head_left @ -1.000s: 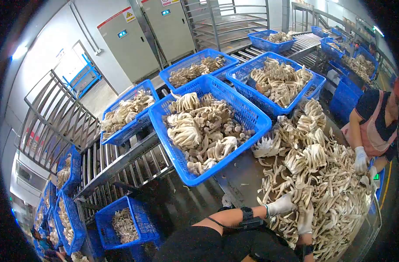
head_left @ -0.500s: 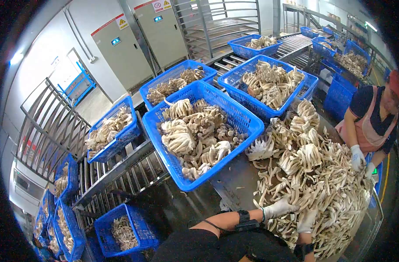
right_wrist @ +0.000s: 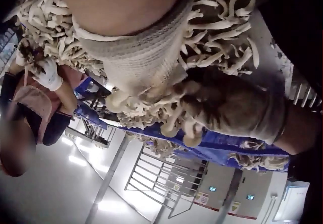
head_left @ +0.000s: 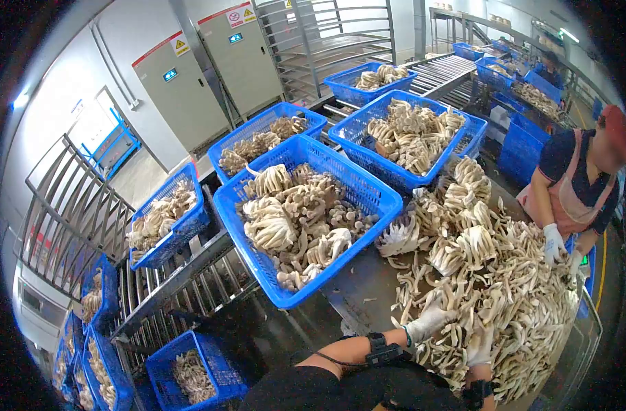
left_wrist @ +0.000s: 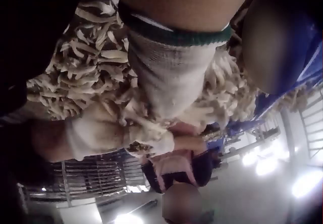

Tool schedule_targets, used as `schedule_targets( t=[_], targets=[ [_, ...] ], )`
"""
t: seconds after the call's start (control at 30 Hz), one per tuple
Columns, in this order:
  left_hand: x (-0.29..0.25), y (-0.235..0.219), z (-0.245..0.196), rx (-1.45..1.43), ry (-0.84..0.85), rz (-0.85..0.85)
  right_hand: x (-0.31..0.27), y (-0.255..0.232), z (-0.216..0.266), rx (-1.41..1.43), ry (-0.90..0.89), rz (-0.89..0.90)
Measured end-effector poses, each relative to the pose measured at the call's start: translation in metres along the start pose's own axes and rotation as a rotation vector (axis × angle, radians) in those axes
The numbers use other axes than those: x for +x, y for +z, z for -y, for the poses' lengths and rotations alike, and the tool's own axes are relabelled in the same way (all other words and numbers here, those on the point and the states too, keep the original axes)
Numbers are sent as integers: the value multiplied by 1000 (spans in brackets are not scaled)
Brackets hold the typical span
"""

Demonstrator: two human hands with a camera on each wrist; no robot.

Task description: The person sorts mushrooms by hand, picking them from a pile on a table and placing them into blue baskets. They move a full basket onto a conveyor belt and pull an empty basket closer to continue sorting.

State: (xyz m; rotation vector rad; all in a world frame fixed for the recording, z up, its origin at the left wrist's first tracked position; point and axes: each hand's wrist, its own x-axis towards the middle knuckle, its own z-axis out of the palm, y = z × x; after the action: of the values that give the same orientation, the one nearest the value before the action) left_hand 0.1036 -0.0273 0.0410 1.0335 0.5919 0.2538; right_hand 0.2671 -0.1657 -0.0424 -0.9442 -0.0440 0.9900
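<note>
A big heap of pale mushrooms [head_left: 494, 270] covers the metal table [head_left: 361, 291]. My left hand [head_left: 435, 317], in a white glove, reaches into the near edge of the heap. My right hand [head_left: 479, 342], also gloved, lies just beside it. In the left wrist view the left hand [left_wrist: 169, 108] and the right hand [left_wrist: 101, 133] meet on one mushroom cluster [left_wrist: 146, 133]. The right wrist view shows the right hand [right_wrist: 146, 90] and the stained left glove [right_wrist: 234, 108] curled round the same cluster [right_wrist: 169, 118].
A blue basket [head_left: 258, 274] full of mushrooms sits at the table's left end, with more full baskets [head_left: 388, 175] on the roller conveyor [head_left: 189, 281] behind. Another gloved person [head_left: 573, 185] works the heap's far right. Baskets [head_left: 196, 370] stand on the floor at lower left.
My view has swung a little, so the baskets sit further left in the frame. Both hands stay together at the heap's near edge, shifted slightly left.
</note>
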Motion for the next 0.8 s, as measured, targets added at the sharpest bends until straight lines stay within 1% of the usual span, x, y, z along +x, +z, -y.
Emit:
schedule_targets(
  t=[0.03,0.07,0.1,0.13,0.17,0.23,0.27,0.3,0.33,0.37,0.43,0.47,0.5,0.57,0.63,0.67,0.7,0.73,0.77,0.8],
  targets=[
    [1,-1,2,3,39,40,-14,17,4,100,30,-8],
    [4,8,9,154,152,-39,-15,20,3,-17,-11,-12],
    [-9,10,-8,413,36,1,-17,24,1,-133,-53,-15],
    [7,8,21,167,99,46,-22,27,1,-47,-7,-31],
    [23,5,48,-80,159,92,-24,25,6,-18,-5,59],
    [23,-3,38,-104,9,48,-28,17,12,41,-1,232],
    [22,-6,31,-116,-68,26,-21,13,10,-42,-40,128],
    [21,-7,29,-202,-62,-27,-14,9,9,-128,-70,22],
    [21,-8,27,-288,-53,-81,2,-16,4,-205,-123,31],
    [21,-8,24,-374,-42,-135,-2,-13,6,-217,-121,39],
    [4,1,1,-29,-36,-92,-15,5,13,-240,-118,55],
    [-2,4,-6,145,-33,-71,-29,28,13,-211,-65,44],
    [25,2,41,38,252,-22,-26,37,11,-240,-83,35],
    [37,-1,59,-137,131,21,-21,55,5,-297,-119,17],
    [25,0,36,-107,101,-80,1,23,1,-264,-152,13],
    [19,1,25,-92,85,-133,-1,24,4,-188,-107,-6],
    [18,3,23,-85,85,-143,-4,26,7,-111,-64,-28],
    [17,3,22,-80,88,-154,-9,28,7,-91,-79,-24],
    [16,4,19,-76,95,-169,-18,44,11,-73,-93,-13],
    [2,9,6,29,121,-117,-20,53,11,-258,-76,46]
  ],
)
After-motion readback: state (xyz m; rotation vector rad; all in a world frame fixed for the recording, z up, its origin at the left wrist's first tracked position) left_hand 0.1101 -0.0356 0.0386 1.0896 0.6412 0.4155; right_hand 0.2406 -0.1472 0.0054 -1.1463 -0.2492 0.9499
